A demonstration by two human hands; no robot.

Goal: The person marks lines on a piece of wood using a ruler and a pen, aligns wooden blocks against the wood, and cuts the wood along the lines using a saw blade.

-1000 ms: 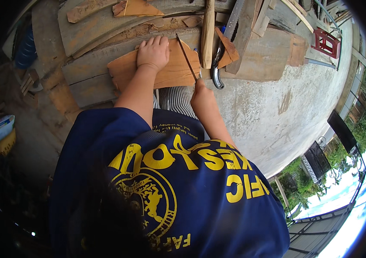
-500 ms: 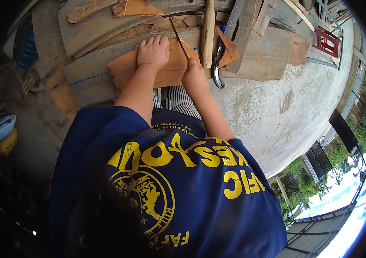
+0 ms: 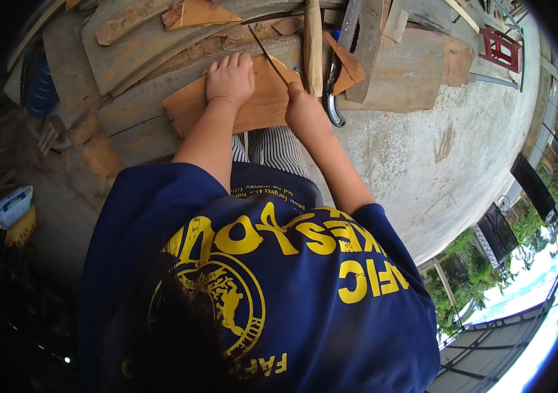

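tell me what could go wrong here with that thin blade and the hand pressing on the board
The left hand lies flat on the wooden board, close beside the thin blade held by the right hand; a slip could cut the fingers. The board rests on uneven stacked planks, so it may shift under the stroke.

The left hand [image 3: 230, 78] presses flat on an orange-brown board [image 3: 253, 108]. The right hand [image 3: 302, 105] grips a thin saw blade [image 3: 267, 46] angled across it, over stacked grey planks [image 3: 141, 49].

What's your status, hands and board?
Left hand flat on the orange board. Right hand grips thin saw blade. Wood scraps crowd right.
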